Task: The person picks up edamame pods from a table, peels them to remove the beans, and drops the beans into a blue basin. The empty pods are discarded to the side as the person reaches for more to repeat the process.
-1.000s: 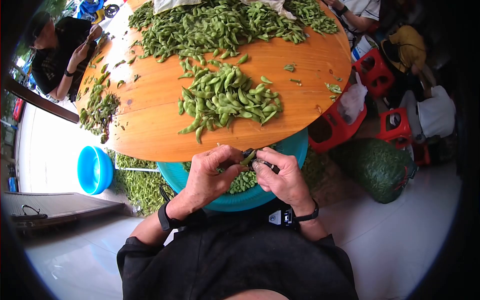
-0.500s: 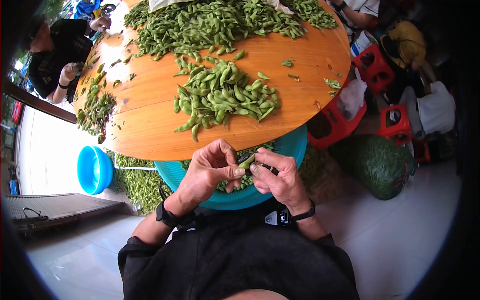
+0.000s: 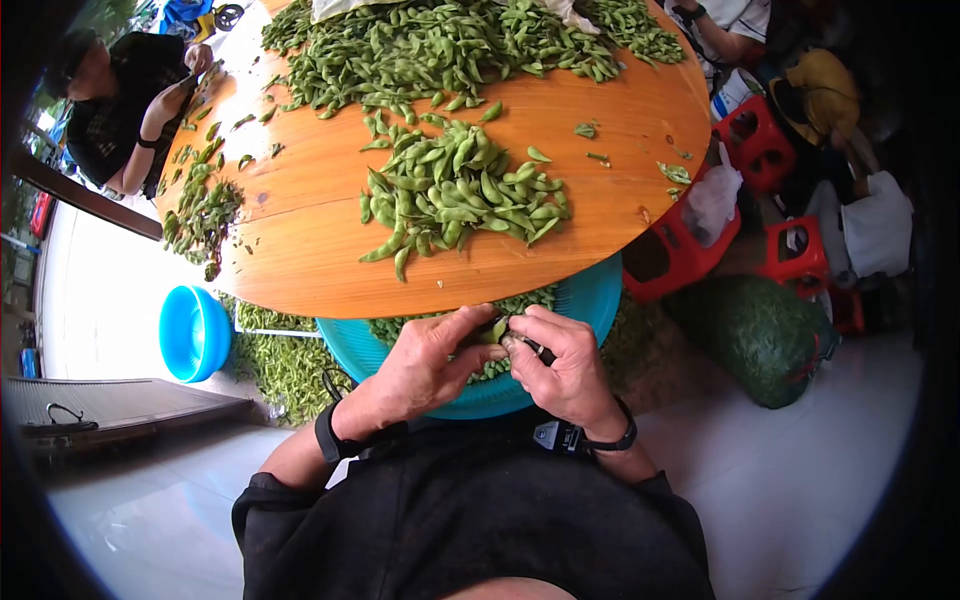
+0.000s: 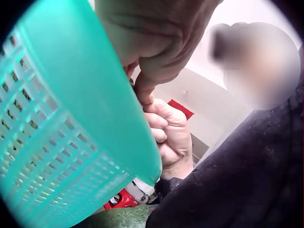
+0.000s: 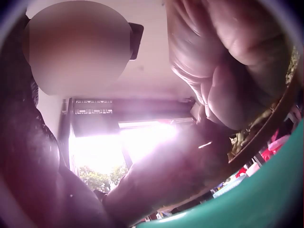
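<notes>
Your left hand (image 3: 428,362) has closed back round the pod (image 3: 499,329), just off the near edge of the table (image 3: 300,275), above the basket (image 3: 592,300); right hand (image 3: 565,372) grips a dark tool (image 3: 545,355). Pod's likely steadier now.

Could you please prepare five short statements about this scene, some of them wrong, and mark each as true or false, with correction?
1. The left hand pinches a green pod. True.
2. The right hand is empty. False: the right hand holds a dark object.
3. Both hands are above the turquoise basket. True.
4. The blue basin stands on the wooden table. False: the blue basin is off the table, at the left of the head view.
5. On the table, a smaller heap of pods lies nearer the person than a larger heap. True.
</notes>
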The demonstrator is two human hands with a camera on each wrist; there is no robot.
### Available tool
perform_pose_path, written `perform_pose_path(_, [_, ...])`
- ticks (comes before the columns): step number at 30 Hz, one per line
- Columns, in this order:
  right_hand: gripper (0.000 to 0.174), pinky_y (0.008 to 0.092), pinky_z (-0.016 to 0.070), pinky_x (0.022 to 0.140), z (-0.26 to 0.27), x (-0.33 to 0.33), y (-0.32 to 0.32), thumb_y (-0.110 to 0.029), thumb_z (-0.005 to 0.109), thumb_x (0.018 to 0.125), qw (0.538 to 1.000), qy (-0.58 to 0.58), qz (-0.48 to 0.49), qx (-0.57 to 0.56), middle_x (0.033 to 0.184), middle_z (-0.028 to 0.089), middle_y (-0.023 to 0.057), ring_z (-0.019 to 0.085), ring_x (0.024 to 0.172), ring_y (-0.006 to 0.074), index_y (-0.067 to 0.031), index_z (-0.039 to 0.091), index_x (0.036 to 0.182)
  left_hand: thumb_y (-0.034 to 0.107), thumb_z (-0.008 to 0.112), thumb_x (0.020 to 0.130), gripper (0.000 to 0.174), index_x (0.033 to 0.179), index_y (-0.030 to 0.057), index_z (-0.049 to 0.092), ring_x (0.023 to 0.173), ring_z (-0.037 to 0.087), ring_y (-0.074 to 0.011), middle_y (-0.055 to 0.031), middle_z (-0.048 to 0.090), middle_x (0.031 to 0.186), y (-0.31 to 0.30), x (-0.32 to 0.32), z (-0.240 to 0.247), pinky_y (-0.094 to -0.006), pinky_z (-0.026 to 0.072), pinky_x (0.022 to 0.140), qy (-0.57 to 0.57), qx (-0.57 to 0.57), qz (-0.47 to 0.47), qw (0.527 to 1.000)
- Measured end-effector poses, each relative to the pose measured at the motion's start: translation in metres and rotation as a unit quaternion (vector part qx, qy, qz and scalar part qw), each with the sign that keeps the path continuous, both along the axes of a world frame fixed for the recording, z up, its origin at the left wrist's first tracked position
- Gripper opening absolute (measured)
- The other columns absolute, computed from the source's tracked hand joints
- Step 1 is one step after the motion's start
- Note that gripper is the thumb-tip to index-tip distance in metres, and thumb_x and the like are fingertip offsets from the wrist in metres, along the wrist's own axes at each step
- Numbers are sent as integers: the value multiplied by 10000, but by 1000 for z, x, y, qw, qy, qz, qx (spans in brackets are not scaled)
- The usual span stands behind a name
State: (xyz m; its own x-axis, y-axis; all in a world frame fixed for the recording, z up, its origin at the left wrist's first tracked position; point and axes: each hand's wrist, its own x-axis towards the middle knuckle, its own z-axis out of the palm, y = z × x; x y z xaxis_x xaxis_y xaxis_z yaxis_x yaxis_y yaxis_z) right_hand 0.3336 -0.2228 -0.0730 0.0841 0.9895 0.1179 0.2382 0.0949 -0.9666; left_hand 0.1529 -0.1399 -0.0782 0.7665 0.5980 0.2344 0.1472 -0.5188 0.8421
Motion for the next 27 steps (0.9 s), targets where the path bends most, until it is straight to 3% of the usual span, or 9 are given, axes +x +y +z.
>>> perform_pose_path(1, [138, 351, 458, 569, 2, -1, 0, 28, 626, 835, 1000, -18, -6, 1, 779, 583, 142, 602, 655, 274, 68, 641, 966, 31, 709, 866, 422, 1245, -49, 540, 896, 678, -388, -226, 676, 1026, -3, 3, -2, -398, 546, 720, -31, 57, 19, 998])
perform_pose_path(6, [130, 326, 453, 549, 2, -12, 2, 61, 617, 836, 986, -134, -37, 94, 782, 538, 126, 592, 624, 235, 76, 621, 965, -47, 620, 879, 400, 1269, -55, 530, 887, 677, -365, -206, 668, 1000, 2, -2, 0, -400, 538, 736, 20, -19, 1, 1000])
perform_pose_path(10, [163, 368, 469, 591, -4, -18, 4, 55, 624, 829, 977, -164, -84, 106, 812, 550, 145, 590, 671, 304, 58, 626, 992, -77, 573, 877, 472, 1342, -38, 499, 870, 671, -355, -198, 653, 962, -1, -1, -6, -387, 530, 729, 19, -120, 7, 993])
perform_pose_path(13, [155, 369, 476, 592, 4, -2, -2, 49, 619, 832, 973, -189, -95, 95, 818, 556, 147, 601, 680, 311, 42, 631, 987, -30, 623, 897, 469, 1353, -19, 515, 802, 686, -250, -135, 683, 881, -7, 2, -6, -348, 539, 723, -5, -125, -14, 992])
perform_pose_path(16, [152, 361, 469, 589, 18, 48, -28, 55, 620, 801, 975, -192, -107, 10, 780, 555, 141, 595, 654, 315, 41, 637, 951, 5, 697, 859, 450, 1292, -15, 577, 862, 702, -281, -140, 708, 919, -1, -13, 7, -362, 549, 762, 107, -53, -57, 991])
perform_pose_path(18, [186, 364, 477, 600, 37, 88, -56, 53, 621, 779, 957, -274, -52, -82, 776, 587, 155, 610, 652, 319, 52, 641, 964, 56, 764, 809, 297, 1095, 19, 692, 870, 707, -290, -140, 712, 901, 6, -22, 16, -367, 556, 763, 52, -67, 46, 995])
perform_pose_path(20, [237, 375, 484, 616, 46, 106, -72, 44, 621, 771, 946, -293, -36, -131, 802, 621, 181, 630, 677, 334, 51, 646, 1006, 50, 753, 802, 257, 1050, 21, 692, 830, 695, -279, -133, 682, 864, 17, -26, 18, -373, 544, 726, 84, 0, 205, 975])
perform_pose_path(23, [265, 388, 484, 626, 38, 112, -76, 35, 627, 777, 932, -324, -85, -138, 827, 635, 203, 633, 705, 361, 43, 649, 1041, 19, 726, 794, 244, 1035, 18, 686, 777, 666, -281, -127, 630, 823, 41, -29, 11, -380, 523, 685, 115, 150, 260, 947])
perform_pose_path(27, [253, 390, 463, 599, 31, 96, -56, 35, 623, 804, 938, -321, -106, -79, 792, 607, 184, 600, 661, 356, 31, 649, 1056, -15, 685, 792, 263, 1052, 23, 678, 744, 634, -297, -115, 593, 804, 48, -28, -1, -383, 508, 672, 125, 213, 252, 936])
